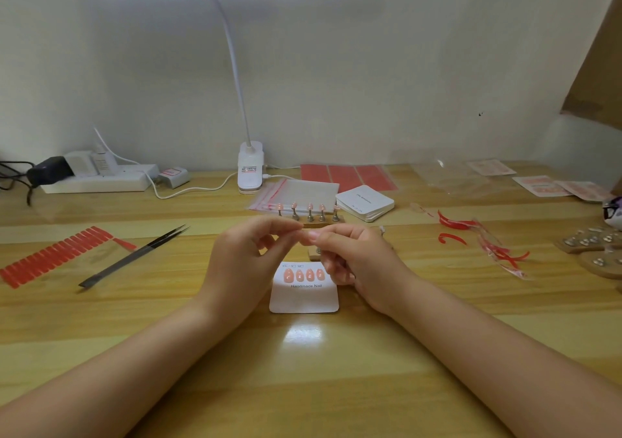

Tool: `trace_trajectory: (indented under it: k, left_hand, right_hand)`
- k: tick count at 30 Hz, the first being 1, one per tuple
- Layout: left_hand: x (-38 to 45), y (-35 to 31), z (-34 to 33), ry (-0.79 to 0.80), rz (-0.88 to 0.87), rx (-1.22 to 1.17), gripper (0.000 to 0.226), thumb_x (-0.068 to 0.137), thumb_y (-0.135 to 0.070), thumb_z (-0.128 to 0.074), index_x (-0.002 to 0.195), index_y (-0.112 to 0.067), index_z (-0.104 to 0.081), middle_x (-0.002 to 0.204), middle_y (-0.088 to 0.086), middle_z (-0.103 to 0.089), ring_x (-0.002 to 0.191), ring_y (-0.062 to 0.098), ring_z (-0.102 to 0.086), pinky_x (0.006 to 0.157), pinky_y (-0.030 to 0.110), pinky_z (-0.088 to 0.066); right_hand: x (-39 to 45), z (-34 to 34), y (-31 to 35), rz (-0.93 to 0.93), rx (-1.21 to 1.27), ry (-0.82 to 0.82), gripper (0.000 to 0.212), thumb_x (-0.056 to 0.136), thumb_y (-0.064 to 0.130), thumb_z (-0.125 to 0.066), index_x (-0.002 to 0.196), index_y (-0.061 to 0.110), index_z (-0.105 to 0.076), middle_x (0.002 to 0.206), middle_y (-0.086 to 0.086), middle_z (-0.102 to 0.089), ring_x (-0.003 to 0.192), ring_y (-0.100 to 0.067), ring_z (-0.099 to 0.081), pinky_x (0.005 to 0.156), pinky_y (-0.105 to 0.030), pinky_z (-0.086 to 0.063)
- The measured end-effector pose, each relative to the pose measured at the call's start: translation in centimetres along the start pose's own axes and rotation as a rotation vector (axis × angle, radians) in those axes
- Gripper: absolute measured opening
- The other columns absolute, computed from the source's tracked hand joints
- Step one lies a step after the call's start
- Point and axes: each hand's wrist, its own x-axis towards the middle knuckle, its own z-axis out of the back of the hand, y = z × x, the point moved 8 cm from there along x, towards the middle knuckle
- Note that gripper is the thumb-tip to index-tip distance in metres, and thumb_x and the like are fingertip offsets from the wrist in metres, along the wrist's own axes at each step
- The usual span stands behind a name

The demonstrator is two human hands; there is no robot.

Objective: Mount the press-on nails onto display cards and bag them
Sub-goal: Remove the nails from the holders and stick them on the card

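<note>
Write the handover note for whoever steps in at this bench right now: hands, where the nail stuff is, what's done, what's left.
Left hand and right hand: raised above the display card, fingers pinched together on one small piece between them, probably a press-on nail; too small to tell.
Display card: flat on the table under the hands, four pink nails mounted in a row.
Nail stand: behind the hands, nails on its pegs.
Blank cards stacked to the right of the stand; bags behind it.
Tweezers lie unused to the left.
Left: finish this card, mount the stand's nails, bag.
</note>
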Motion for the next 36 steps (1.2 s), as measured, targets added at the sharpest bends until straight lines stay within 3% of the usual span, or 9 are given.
trace_trajectory:
  k: [5, 9, 13, 15, 17, 20, 25, 29, 36]
  left_hand:
    - [-0.1, -0.4, -0.4, 0.019, -0.016, 0.012, 0.021, 0.081, -0.016, -0.073, 0.102, -0.020, -0.073, 0.092, -0.014, -0.071, 0.080, 0.007, -0.064, 0.070, 0.009, -0.045]
    - [-0.1, -0.3, -0.2, 0.021, 0.009, -0.009, 0.022, 0.080, -0.018, -0.073, 0.102, -0.021, -0.073, 0.091, -0.018, -0.070, 0.081, 0.004, -0.065, 0.071, 0.010, -0.046]
    - [0.3, -0.6, 0.6, -0.020, -0.003, -0.024, 0.022, 0.080, -0.016, -0.073, 0.103, -0.016, -0.073, 0.092, -0.012, -0.072, 0.081, 0.005, -0.065, 0.072, 0.009, -0.046]
    - [0.6, -0.9, 1.2, -0.055, -0.030, -0.034, 0.022, 0.081, -0.018, -0.072, 0.103, -0.016, -0.072, 0.091, -0.011, -0.072, 0.079, 0.006, -0.064, 0.073, 0.012, -0.047]
    - [0.8, -1.3, 1.8, -0.078, -0.070, -0.031, 0.025, 0.081, -0.024, -0.070, 0.104, -0.015, -0.071, 0.092, -0.012, -0.070, 0.079, 0.005, -0.064, 0.073, 0.013, -0.048]
    - [1.0, -1.6, 2.4, -0.117, -0.105, -0.041, 0.022, 0.081, -0.025, -0.069, 0.102, -0.017, -0.070, 0.092, -0.014, -0.069, 0.080, 0.004, -0.064, 0.074, 0.010, -0.046]
    - [1.0, -2.5, 2.7, -0.149, -0.179, -0.034, 0.018, 0.082, -0.021, -0.069, 0.100, -0.016, -0.068, 0.090, -0.014, -0.067, 0.078, 0.002, -0.062, 0.075, 0.011, -0.047]
    - [0.9, -3.1, 2.6, -0.137, -0.215, -0.028, 0.018, 0.083, -0.019, -0.072, 0.100, -0.015, -0.067, 0.090, -0.015, -0.065, 0.079, 0.002, -0.061, 0.075, 0.012, -0.048]
    - [0.6, -2.3, 1.7, -0.066, -0.147, -0.033, 0.016, 0.086, -0.032, -0.065, 0.098, -0.021, -0.065, 0.089, -0.017, -0.065, 0.081, 0.002, -0.062, 0.073, 0.011, -0.048]
  right_hand:
    - [0.1, 0.1, -0.1, -0.013, 0.012, -0.025, 0.019, 0.088, 0.017, -0.067, 0.096, 0.001, -0.071, 0.049, -0.001, -0.053, 0.040, -0.008, -0.040, 0.038, -0.017, -0.029]
    - [0.1, -0.4, 0.3, -0.007, 0.023, 0.054, 0.022, 0.083, 0.026, -0.059, 0.083, 0.014, -0.077, 0.052, -0.005, -0.057, 0.040, -0.013, -0.038, 0.038, -0.021, -0.025]
    - [-0.1, -0.2, 0.5, -0.018, 0.016, 0.029, 0.030, 0.084, 0.028, -0.055, 0.089, 0.009, -0.077, 0.053, -0.008, -0.057, 0.040, -0.014, -0.038, 0.039, -0.022, -0.028]
    - [-0.3, 0.4, 1.5, 0.043, -0.207, -0.050, 0.024, 0.088, 0.022, -0.058, 0.084, 0.005, -0.075, 0.050, -0.006, -0.057, 0.040, -0.012, -0.041, 0.040, -0.021, -0.033]
    - [-0.7, 0.7, 3.5, 0.180, -0.681, -0.132, 0.020, 0.085, 0.022, -0.063, 0.072, 0.009, -0.072, 0.050, 0.003, -0.057, 0.045, -0.005, -0.044, 0.047, -0.024, -0.038]
    - [-1.1, -0.2, 5.0, 0.186, -1.202, -0.034, 0.026, 0.078, 0.047, -0.066, 0.069, 0.023, -0.068, 0.057, 0.014, -0.053, 0.054, 0.000, -0.048, 0.052, -0.021, -0.032]
    - [-1.6, -0.2, 4.5, -0.056, -1.454, 0.181, 0.063, 0.058, 0.076, -0.071, 0.106, 0.034, -0.064, 0.069, 0.020, -0.049, 0.063, 0.004, -0.046, 0.051, -0.021, -0.028]
    - [-2.0, -0.4, 3.0, -0.182, -1.510, 0.316, 0.089, 0.054, 0.072, -0.078, 0.130, 0.032, -0.056, 0.079, 0.020, -0.049, 0.072, 0.001, -0.048, 0.054, -0.024, -0.033]
    - [-1.6, -0.3, 2.3, -0.186, -1.354, 0.327, 0.074, 0.057, 0.059, -0.084, 0.122, 0.035, -0.059, 0.081, 0.020, -0.050, 0.073, 0.000, -0.049, 0.056, -0.020, -0.033]
